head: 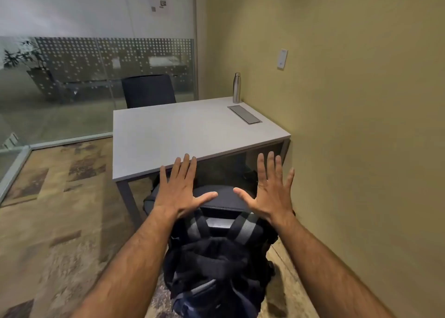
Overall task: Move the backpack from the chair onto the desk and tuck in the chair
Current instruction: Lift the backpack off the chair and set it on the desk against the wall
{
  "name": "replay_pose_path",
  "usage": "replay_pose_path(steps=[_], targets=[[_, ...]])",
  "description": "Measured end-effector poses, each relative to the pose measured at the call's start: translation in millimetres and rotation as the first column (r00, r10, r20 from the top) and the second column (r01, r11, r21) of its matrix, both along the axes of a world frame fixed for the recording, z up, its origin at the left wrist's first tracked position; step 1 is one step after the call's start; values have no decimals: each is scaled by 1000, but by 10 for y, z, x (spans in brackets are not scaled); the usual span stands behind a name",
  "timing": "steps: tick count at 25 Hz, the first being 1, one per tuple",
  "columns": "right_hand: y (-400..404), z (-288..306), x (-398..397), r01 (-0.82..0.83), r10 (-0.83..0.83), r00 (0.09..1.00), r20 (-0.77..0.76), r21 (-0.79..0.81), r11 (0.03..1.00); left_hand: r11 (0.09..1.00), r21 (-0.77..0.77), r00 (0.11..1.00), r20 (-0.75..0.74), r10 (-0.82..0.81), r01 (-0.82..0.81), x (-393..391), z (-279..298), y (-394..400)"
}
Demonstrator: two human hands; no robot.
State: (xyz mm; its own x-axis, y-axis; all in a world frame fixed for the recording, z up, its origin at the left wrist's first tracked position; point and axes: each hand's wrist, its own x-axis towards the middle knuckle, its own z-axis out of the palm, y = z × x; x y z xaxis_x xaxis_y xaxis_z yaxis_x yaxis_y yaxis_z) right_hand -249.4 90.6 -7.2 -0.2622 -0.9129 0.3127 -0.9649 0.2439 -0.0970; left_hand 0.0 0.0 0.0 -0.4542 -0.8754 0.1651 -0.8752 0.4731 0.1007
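A dark backpack with grey straps sits on a chair in front of the desk. Only the chair's dark backrest top and a bit of its side show; its seat is hidden by the backpack. My left hand hovers with fingers spread above the chair's left side, in front of the desk's near edge. My right hand is held the same way above the right side. Neither hand holds anything, and I cannot tell whether they touch the chair.
A steel bottle stands at the desk's far right corner beside a flat metal cable hatch. A second dark chair stands behind the desk. A yellow wall is close on the right, a glass partition on the left, patterned carpet below.
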Motion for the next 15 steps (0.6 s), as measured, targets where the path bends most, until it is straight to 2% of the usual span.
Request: replay_pose_path(steps=[3,5,7,9,10,12,15], targets=[[-69,-53,145,-22,23,996,88,-13,1000,997,72,999,-38,-4,7,37,-106,-11],[-116,-99,252,-83,81,976,200,2,997,988,148,996,-86,-19,32,60,-177,-54],[-152,-53,358,-240,190,897,399,78,968,964,251,990,-128,-62,92,61,-177,-92],[-173,-9,466,-449,279,802,529,225,865,930,336,981,-169,-92,146,47,-188,-129],[-168,20,522,-526,312,791,527,323,787,915,363,978,-173,-117,174,51,-186,-145],[-175,92,596,-569,351,809,471,479,668,872,437,972,-176,-157,220,65,-156,-169],[-172,193,701,-526,389,850,355,556,643,813,520,964,-181,-195,262,67,-90,-207]])
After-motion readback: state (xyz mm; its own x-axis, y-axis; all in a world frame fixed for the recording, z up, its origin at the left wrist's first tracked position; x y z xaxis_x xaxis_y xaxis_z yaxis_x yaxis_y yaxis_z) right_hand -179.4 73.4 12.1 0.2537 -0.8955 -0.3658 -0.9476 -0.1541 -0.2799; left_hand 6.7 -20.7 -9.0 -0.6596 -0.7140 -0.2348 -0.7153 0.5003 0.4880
